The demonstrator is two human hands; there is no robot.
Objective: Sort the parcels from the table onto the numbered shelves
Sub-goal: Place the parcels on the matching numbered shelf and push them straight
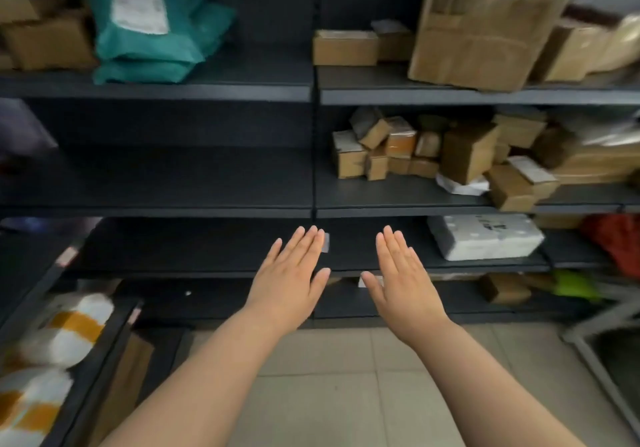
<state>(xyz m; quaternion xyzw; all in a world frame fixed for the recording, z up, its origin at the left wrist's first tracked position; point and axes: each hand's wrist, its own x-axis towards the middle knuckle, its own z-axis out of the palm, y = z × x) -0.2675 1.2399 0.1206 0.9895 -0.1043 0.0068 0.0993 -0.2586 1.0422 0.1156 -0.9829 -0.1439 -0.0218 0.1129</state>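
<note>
Dark shelving (156,91) fills the view ahead of me. My left hand (289,273) and my right hand (401,276) are stretched out flat, palms down, fingers straight and together, in front of the low shelves; both hold nothing. Teal mailer bags (149,27) lie on the top left shelf. Cardboard boxes (485,30) stand on the top right shelf. Several small cardboard parcels (426,148) are piled on the middle right shelf. A white wrapped parcel (485,240) lies on the lower right shelf. The table is out of view.
A second shelf unit at the left holds white parcels with orange tape (62,332). A red bag (620,238) and a green item (575,283) sit low at the right. Beige tiled floor (346,377) lies below my arms. A metal frame (595,342) stands at the right.
</note>
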